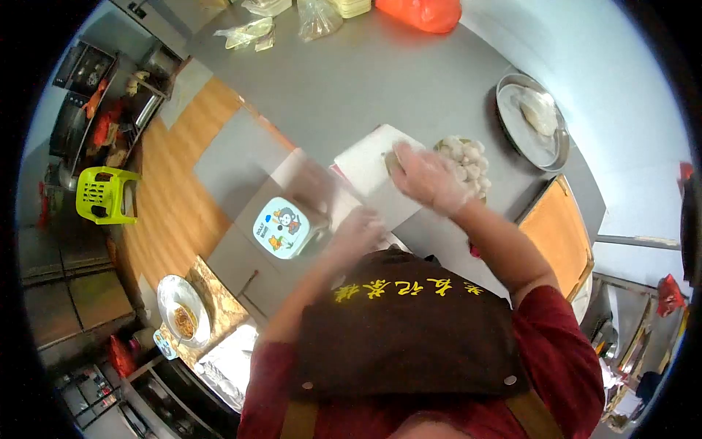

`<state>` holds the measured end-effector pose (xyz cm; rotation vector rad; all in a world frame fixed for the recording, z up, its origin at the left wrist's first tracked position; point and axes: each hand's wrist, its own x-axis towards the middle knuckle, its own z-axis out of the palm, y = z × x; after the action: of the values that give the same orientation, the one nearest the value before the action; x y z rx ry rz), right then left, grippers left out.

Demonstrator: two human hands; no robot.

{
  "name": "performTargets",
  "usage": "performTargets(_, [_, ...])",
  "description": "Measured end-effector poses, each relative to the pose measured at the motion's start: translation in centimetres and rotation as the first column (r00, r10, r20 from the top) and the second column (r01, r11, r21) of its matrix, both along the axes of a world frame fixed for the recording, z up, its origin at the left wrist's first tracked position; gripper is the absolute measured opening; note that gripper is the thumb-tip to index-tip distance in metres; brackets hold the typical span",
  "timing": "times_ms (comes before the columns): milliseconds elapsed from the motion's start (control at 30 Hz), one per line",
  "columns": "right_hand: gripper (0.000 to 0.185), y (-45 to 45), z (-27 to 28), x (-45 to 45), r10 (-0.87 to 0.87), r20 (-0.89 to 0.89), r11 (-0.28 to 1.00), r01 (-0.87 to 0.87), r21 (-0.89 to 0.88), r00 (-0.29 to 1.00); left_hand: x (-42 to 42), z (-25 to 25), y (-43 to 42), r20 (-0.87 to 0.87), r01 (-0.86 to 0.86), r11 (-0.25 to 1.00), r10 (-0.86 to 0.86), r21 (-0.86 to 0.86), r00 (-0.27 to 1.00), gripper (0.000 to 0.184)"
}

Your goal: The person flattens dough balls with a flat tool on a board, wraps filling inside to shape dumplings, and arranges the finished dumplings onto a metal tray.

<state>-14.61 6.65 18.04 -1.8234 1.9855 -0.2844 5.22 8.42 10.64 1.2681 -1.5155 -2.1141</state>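
My right hand (428, 179), in a thin clear glove, is over the edge of a white sheet or cloth (369, 157) on the grey table. Its fingers are closed together around something small and greyish that I cannot make out. Just right of it sits a pile of pale, rounded lumps (464, 154), partly hidden by the hand. My left hand (358, 230), also in a clear glove, is near the table's front edge, close to my apron (409, 329). Motion smears its fingers, so their pose is unclear.
A round metal pan (503, 121) with a plastic-wrapped white thing stands at the right. Near it leans a wooden board (559, 234). A stool with a cartoon top (281, 228) is left of me; a green chair (106, 194) stands farther off. Bags, including a red one (424, 13), line the far edge.
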Motion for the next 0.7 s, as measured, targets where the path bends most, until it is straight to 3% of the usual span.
performTargets(33, [0.03,-1.9,1.3,0.2,0.052,-0.01,0.996,-0.052,-0.077,0.999,-0.8,0.1,-0.7,0.135,0.021,0.991,-0.002,-0.135,0.991,0.032])
performTargets(100, [0.03,-6.8,3.2,0.8,0.126,-0.141,0.98,-0.101,0.173,0.982,-3.0,-2.6,-3.2,0.211,0.098,0.925,-0.02,-0.366,0.977,0.032])
performTargets(133, [0.03,-8.4,3.4,0.8,0.129,-0.145,0.98,-0.104,0.168,0.981,-4.2,-4.0,-4.6,0.237,0.123,0.889,-0.017,-0.44,0.971,0.031])
performTargets(200, [0.029,-10.4,3.9,0.9,0.383,-0.347,0.923,-0.338,0.186,0.856,-6.2,-5.5,-6.8,0.214,-0.003,0.806,0.161,-0.592,0.963,0.031])
performTargets(233, [0.029,-10.4,4.1,0.8,0.384,-0.352,0.922,-0.338,0.187,0.854,-6.9,-6.4,-7.5,0.21,-0.007,0.806,0.163,-0.592,0.964,0.031])
performTargets(333, [0.028,-8.8,4.5,1.0,0.259,-0.296,0.963,-0.222,0.152,0.919,-7.4,-10.2,-7.8,0.221,-0.14,0.839,0.294,-0.526,0.93,0.031])
performTargets(367, [0.029,-7.0,4.0,0.4,0.276,-0.207,0.961,-0.263,0.091,0.939,-6.7,-11.6,-7.0,-0.051,-0.431,0.856,0.435,-0.284,0.899,0.031])
performTargets(433, [0.031,-2.7,1.1,-0.6,0.252,-0.122,0.962,-0.262,-0.079,0.96,-4.7,-11.2,-5.3,-0.263,-0.61,0.792,0.596,0.034,0.759,0.031])
performTargets(500, [0.035,1.8,-2.7,-0.8,0.186,-0.142,0.967,-0.207,-0.147,0.972,-2.3,-8.5,-3.7,-0.154,-0.532,0.747,0.517,-0.399,0.842,0.032])
performTargets(533, [0.038,3.4,-4.0,-0.7,0.164,-0.162,0.976,-0.183,-0.115,0.973,-1.8,-9.1,-3.9,-0.152,-0.533,0.746,0.519,-0.4,0.841,0.032])
performTargets(567, [0.038,4.5,-6.2,-0.7,0.168,-0.157,0.976,-0.186,-0.113,0.973,-1.4,-10.2,-4.0,-0.137,-0.522,0.578,0.578,-0.627,0.805,0.028])
performTargets(600, [0.038,5.5,-8.6,-0.5,0.043,-0.068,0.997,-0.048,-0.068,0.997,-1.0,-10.8,-4.0,-0.134,-0.452,0.377,0.63,-0.809,0.765,0.025])
performTargets(633, [0.038,6.1,-10.0,-0.3,-0.093,0.017,0.996,0.093,-0.007,0.996,-1.1,-9.6,-4.5,-0.123,-0.442,0.385,0.626,-0.81,0.77,0.025])
performTargets(667, [0.038,5.6,-9.5,0.1,-0.1,0.025,0.995,0.1,-0.002,0.995,-1.7,-8.8,-5.7,-0.084,-0.227,0.323,0.401,-0.919,0.912,0.025])
performTargets(700, [0.035,4.7,-8.2,0.7,-0.161,-0.02,0.969,0.162,0.186,0.987,-2.5,-8.1,-6.9,0.006,-0.024,0.194,0.154,-0.981,0.988,0.025])
